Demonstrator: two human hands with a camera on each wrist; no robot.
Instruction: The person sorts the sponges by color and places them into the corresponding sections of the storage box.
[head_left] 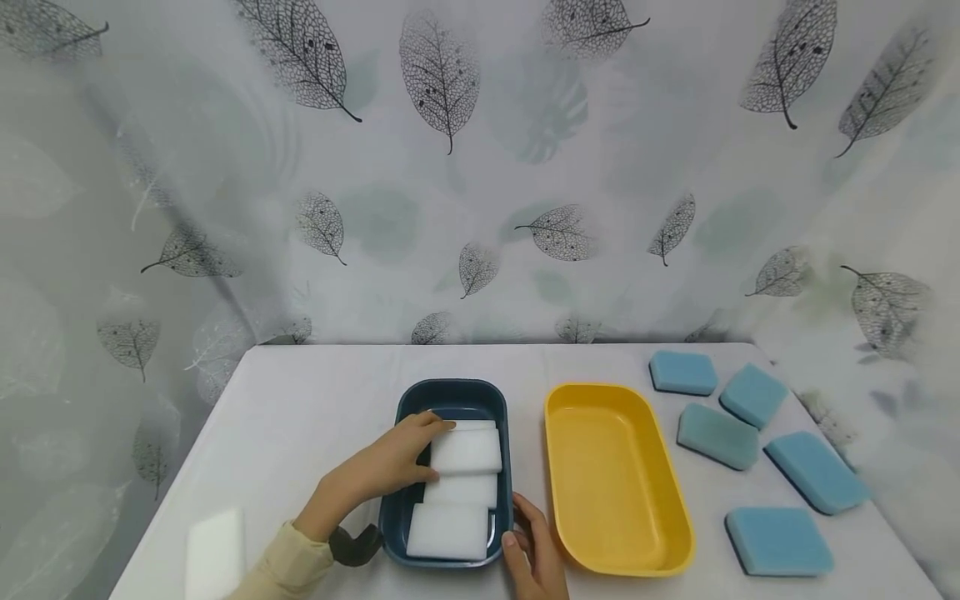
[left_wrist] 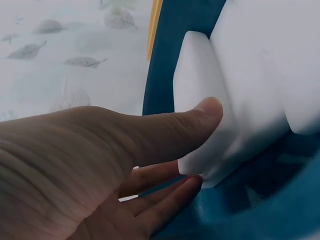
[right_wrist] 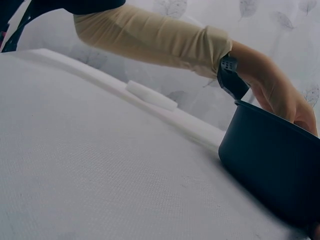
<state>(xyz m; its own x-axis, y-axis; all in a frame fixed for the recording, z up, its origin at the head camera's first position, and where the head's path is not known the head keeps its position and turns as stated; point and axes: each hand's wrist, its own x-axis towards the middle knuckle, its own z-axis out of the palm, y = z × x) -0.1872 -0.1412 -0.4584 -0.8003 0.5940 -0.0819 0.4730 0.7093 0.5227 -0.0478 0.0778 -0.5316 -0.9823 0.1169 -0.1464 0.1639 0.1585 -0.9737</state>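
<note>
A dark blue basin point(head_left: 387, 521) holds several white sponge blocks point(head_left: 448, 531), laid overlapping in a row. Reaching in from the left, my left hand point(head_left: 401, 454) pinches the farthest white block point(left_wrist: 197, 85); the left wrist view shows its thumb on the near face and its fingers behind the lower edge. At the basin's near right corner, my right hand point(head_left: 538, 554) holds the rim with bent fingers and thumb. In the right wrist view the basin's outer wall point(right_wrist: 265, 155) hides the blocks, and most of the right hand is out of frame.
A yellow basin point(head_left: 622, 483) stands right of the blue one. Several blue sponge blocks point(head_left: 780, 542) lie along the table's right side. Another white block point(head_left: 214, 550) lies near the left edge, beside my left sleeve. Behind the white table point(head_left: 322, 392) hangs leaf-patterned cloth point(head_left: 510, 167).
</note>
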